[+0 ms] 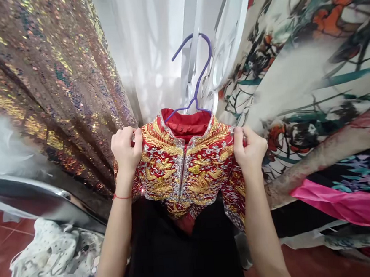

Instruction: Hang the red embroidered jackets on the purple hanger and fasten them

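Between my hands is a red jacket (162, 169) with dense gold and silver embroidery, a stand collar and a front closure down the middle. My left hand (127, 146) is closed on the shoulder at the left, my right hand (248, 146) on the shoulder at the right. A purple hanger (210, 54) sits inside the jacket, its hook rising above the collar. A small label (182, 129) marked S shows on the red lining. The lower part of the jacket lies against black clothing (187, 256) below.
A sequined gold-pink curtain (73, 78) hangs at the left, white sheer fabric (146, 40) behind. Floral printed fabric (283, 89) fills the right, above a bright pink cloth (344, 203). White dotted fabric (47, 249) lies at lower left, near red tiled floor (1, 233).
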{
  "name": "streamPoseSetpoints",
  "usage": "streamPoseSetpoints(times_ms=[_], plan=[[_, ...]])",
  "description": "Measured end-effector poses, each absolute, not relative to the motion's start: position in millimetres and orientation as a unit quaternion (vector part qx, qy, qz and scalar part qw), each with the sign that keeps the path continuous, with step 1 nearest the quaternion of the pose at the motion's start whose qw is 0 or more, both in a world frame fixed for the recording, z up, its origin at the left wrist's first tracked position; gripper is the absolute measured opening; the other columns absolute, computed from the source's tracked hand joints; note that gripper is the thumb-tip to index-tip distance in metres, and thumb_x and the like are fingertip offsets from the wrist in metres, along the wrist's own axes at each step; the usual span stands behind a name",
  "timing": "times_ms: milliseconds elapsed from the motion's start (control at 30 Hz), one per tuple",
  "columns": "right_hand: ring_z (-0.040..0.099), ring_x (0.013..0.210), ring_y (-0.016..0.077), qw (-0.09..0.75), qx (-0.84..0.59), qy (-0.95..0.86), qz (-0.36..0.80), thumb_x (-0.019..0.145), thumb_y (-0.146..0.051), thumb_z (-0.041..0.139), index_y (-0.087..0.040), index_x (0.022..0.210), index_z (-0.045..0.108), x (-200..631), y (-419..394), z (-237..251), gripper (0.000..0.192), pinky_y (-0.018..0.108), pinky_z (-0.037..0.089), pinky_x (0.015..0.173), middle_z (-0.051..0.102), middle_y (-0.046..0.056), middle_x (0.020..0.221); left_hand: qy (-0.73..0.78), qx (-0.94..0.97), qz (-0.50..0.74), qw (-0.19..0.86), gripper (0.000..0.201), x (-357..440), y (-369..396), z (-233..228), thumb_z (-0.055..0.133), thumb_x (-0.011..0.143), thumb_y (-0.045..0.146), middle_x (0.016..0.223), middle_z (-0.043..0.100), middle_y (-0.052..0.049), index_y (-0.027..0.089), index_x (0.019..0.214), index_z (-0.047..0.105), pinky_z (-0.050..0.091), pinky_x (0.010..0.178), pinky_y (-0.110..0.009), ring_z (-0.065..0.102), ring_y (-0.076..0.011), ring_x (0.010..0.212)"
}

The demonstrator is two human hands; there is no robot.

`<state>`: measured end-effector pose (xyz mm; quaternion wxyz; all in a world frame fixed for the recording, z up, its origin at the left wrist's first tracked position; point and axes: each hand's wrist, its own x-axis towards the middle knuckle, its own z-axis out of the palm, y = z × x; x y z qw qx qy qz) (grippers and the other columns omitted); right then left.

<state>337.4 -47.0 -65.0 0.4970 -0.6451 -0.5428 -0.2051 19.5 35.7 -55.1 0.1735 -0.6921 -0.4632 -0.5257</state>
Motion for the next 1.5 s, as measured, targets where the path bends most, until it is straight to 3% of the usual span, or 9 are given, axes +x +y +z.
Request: streamPoseSetpoints(times_ms=[200, 633, 767, 867, 933, 967, 1100, 1200, 1500], plan=[[0.03, 0.049, 0.0099, 0.521, -0.627, -0.54, -0.208, 0.095, -0.038, 0.044, -0.022, 0.062, 0.036, 338.8, -45.5, -66.6, 0.038, 0.027, 0.022, 0.054, 0.031, -0.005, 0.053, -0.464, -0.684, -0.532, 0.183, 0.032, 21.3, 20.9, -59.2, 0.039, 0.099, 0.037, 0.065, 0.05, -0.002, 0.022, 0.071, 0.045, 0.028, 0.068, -0.035, 0.043, -0.0182, 0.068], [0.039, 0.055, 0.0116, 0.541, -0.592, -0.55, -0.234, 0.099, -0.035, 0.042, -0.021, 0.067, 0.045, 344.4, -46.2, -76.4, 0.035, 0.027, 0.03, 0.059, 0.042, -0.003, 0.058, -0.454, -0.681, -0.54, 0.197, 0.03, 21.1, 16.3, -67.2, 0.037, 0.1, 0.033, 0.07, 0.053, -0.003, 0.022, 0.075, 0.047, 0.028, 0.072, -0.035, 0.045, -0.0198, 0.071], [0.056, 0.078, 0.0199, 0.514, -0.614, -0.563, -0.205, 0.101, -0.042, 0.038, -0.018, 0.088, 0.059, 340.0, -51.8, -77.2, 0.034, 0.033, 0.041, 0.076, 0.062, 0.007, 0.082, -0.448, -0.686, -0.533, 0.211, 0.027, 18.2, 16.5, -65.6, 0.04, 0.1, 0.031, 0.068, 0.054, -0.003, 0.022, 0.076, 0.049, 0.029, 0.071, -0.035, 0.045, -0.0202, 0.07], [0.055, 0.113, 0.0335, 0.493, -0.663, -0.505, -0.248, 0.096, -0.049, 0.049, -0.013, 0.119, 0.059, 310.4, -67.6, -78.1, 0.043, 0.05, 0.039, 0.095, 0.061, 0.021, 0.119, -0.443, -0.689, -0.53, 0.22, 0.026, 18.2, 15.4, -66.4, 0.041, 0.099, 0.031, 0.069, 0.056, -0.003, 0.022, 0.076, 0.05, 0.029, 0.071, -0.035, 0.047, -0.0205, 0.071], [0.051, 0.122, 0.0368, 0.523, -0.663, -0.447, -0.295, 0.092, -0.044, 0.058, -0.013, 0.117, 0.061, 280.1, -80.4, -81.3, 0.04, 0.054, 0.036, 0.1, 0.06, 0.023, 0.125, -0.441, -0.691, -0.529, 0.221, 0.027, 20.2, 14.6, -68.8, 0.041, 0.1, 0.031, 0.07, 0.057, -0.003, 0.022, 0.076, 0.05, 0.029, 0.071, -0.035, 0.047, -0.0206, 0.072], [0.056, 0.114, 0.0333, 0.55, -0.648, -0.438, -0.294, 0.091, -0.039, 0.06, -0.015, 0.107, 0.063, 264.3, -85.9, -83.7, 0.029, 0.051, 0.039, 0.097, 0.065, 0.019, 0.114, -0.443, -0.69, -0.528, 0.22, 0.027, 21.7, 14.3, -70.5, 0.04, 0.1, 0.031, 0.07, 0.058, -0.003, 0.022, 0.076, 0.05, 0.03, 0.071, -0.034, 0.048, -0.0206, 0.072], [0.061, 0.064, 0.0153, 0.605, -0.588, -0.537, 0.01, 0.096, -0.038, 0.053, -0.02, 0.083, 0.063, 217.3, -93.5, -93.4, 0.025, 0.031, 0.046, 0.07, 0.066, 0.002, 0.07, -0.452, -0.684, -0.533, 0.208, 0.028, 29.5, 13.2, -78.8, 0.039, 0.101, 0.031, 0.073, 0.06, -0.004, 0.022, 0.078, 0.051, 0.031, 0.071, -0.034, 0.048, -0.0206, 0.073], [0.056, 0.056, 0.0119, 0.615, -0.547, -0.52, 0.229, 0.095, -0.047, 0.053, -0.019, 0.085, 0.064, 206.9, -86.5, -94.2, 0.032, 0.025, 0.044, 0.057, 0.063, 0.0, 0.065, -0.462, -0.682, -0.534, 0.192, 0.028, 34.3, 12.6, -83.3, 0.037, 0.101, 0.032, 0.075, 0.061, -0.004, 0.022, 0.079, 0.052, 0.031, 0.073, -0.034, 0.05, -0.0211, 0.075], [0.048, 0.043, 0.0072, 0.681, -0.45, -0.441, 0.374, 0.09, -0.053, 0.06, -0.018, 0.068, 0.06, 210.1, -69.1, -81.2, 0.041, 0.02, 0.037, 0.045, 0.055, -0.004, 0.051, -0.465, -0.688, -0.527, 0.183, 0.031, 31.7, 8.8, -82.2, 0.036, 0.102, 0.035, 0.077, 0.063, -0.005, 0.021, 0.08, 0.053, 0.033, 0.073, -0.035, 0.051, -0.0215, 0.076]])
